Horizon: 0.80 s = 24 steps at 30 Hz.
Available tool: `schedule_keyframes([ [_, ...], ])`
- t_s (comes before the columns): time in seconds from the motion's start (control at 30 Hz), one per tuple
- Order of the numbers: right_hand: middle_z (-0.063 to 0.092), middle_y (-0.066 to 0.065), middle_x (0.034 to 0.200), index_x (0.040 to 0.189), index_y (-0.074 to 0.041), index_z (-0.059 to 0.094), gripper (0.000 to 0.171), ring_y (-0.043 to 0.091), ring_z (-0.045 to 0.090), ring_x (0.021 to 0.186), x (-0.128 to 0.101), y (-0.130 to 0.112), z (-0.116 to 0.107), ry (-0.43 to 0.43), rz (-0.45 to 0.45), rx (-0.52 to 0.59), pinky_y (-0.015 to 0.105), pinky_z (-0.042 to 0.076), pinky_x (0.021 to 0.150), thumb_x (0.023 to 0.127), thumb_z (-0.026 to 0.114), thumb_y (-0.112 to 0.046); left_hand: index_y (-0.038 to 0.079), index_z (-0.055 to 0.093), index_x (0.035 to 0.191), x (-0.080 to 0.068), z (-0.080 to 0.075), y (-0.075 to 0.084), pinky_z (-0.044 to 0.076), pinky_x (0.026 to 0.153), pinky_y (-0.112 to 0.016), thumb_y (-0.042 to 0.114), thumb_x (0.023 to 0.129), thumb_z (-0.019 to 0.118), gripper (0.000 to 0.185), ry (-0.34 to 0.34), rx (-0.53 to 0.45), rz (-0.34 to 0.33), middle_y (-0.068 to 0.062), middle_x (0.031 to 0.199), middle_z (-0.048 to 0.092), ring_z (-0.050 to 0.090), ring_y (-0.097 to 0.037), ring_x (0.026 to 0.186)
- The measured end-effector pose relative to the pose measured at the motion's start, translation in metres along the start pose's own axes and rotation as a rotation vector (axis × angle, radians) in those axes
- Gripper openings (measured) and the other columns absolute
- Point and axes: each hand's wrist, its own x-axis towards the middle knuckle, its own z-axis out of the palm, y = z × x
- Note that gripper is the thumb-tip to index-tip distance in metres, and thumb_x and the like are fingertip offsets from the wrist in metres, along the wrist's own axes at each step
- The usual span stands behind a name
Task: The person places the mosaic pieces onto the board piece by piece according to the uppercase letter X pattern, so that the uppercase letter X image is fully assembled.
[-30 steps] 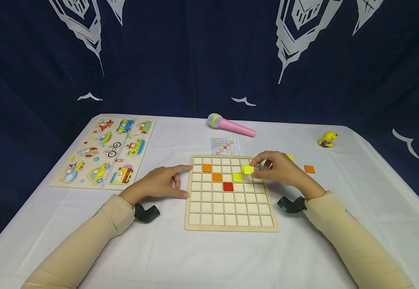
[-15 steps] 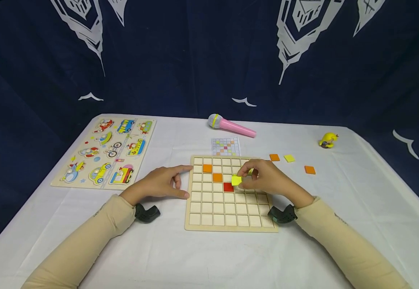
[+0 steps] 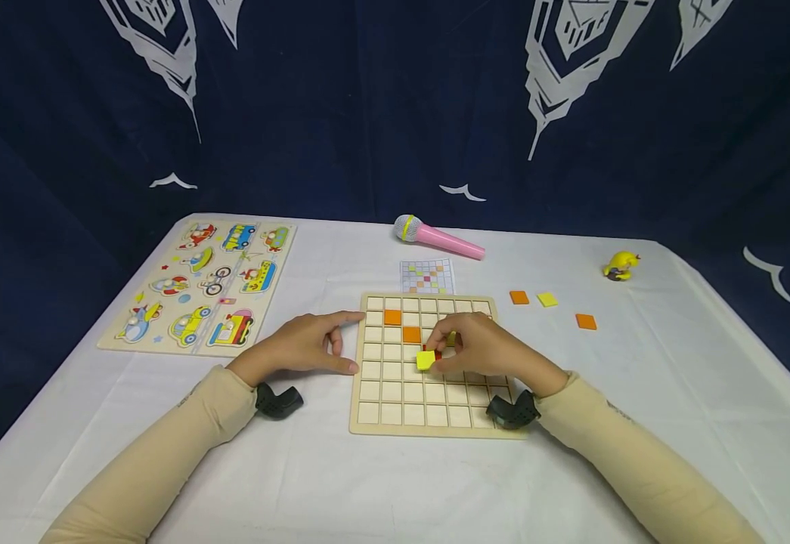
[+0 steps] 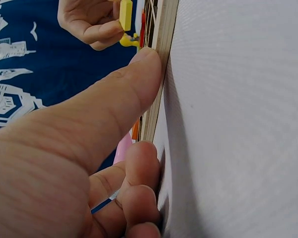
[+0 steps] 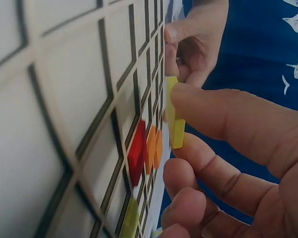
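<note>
While left hand steadies grid board, right hand pinches yellow tile.

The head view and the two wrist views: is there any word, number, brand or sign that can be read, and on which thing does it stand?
No readable text in any view.
Pattern card: only coloured squares, no letters.
Vehicle puzzle board: pictures only; any lettering is too small to read.
Dark backdrop: white drawings, no words.
</note>
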Motion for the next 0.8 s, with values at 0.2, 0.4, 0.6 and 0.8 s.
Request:
schedule_keyframes([
  [0.2, 0.064, -0.003, 0.085, 0.093, -0.009, 0.077, 0.017, 0.011, 0.047, 0.067, 0.004, -0.007, 0.007, -0.018, -0.006, -0.010, 0.028, 0.040, 0.068, 0.084, 0.092, -0.008, 0.008, 0.050, 0.161, 0.000, 0.000, 0.000, 0.040, 0.066, -0.030, 0.035, 0.087, 0.092, 0.089, -0.001, -0.001, 0.002, 0.004, 0.086, 0.064, 0.053, -0.014, 0.065],
  [0.4, 0.062, -0.003, 0.082, 0.090, -0.008, 0.075, 0.017, 0.011, 0.051, 0.076, 0.008, -0.010, 0.013, -0.031, -0.049, -0.045, 0.027, 0.044, 0.071, 0.084, 0.091, -0.007, 0.007, 0.051, 0.160, 0.000, 0.000, -0.002, 0.040, 0.066, -0.030, 0.034, 0.087, 0.092, 0.089, -0.003, -0.005, 0.007, 0.004, 0.085, 0.064, 0.053, -0.014, 0.065],
  [0.6, 0.061, -0.003, 0.081, 0.089, -0.010, 0.074, 0.018, 0.014, 0.055, 0.081, 0.010, -0.014, 0.016, -0.042, -0.018, -0.069, 0.030, 0.046, 0.076, 0.083, 0.092, -0.008, 0.007, 0.051, 0.160, 0.000, -0.001, -0.001, 0.041, 0.066, -0.030, 0.034, 0.087, 0.092, 0.088, -0.005, -0.004, 0.010, 0.004, 0.085, 0.064, 0.053, -0.013, 0.065],
  [0.8, 0.060, -0.003, 0.081, 0.090, -0.011, 0.075, 0.020, 0.014, 0.055, 0.081, 0.011, -0.015, 0.016, -0.052, 0.014, -0.087, 0.030, 0.045, 0.076, 0.082, 0.093, -0.009, 0.007, 0.051, 0.160, 0.000, -0.001, -0.002, 0.040, 0.066, -0.030, 0.034, 0.087, 0.092, 0.088, -0.004, 0.001, 0.009, 0.005, 0.085, 0.064, 0.053, -0.014, 0.066],
])
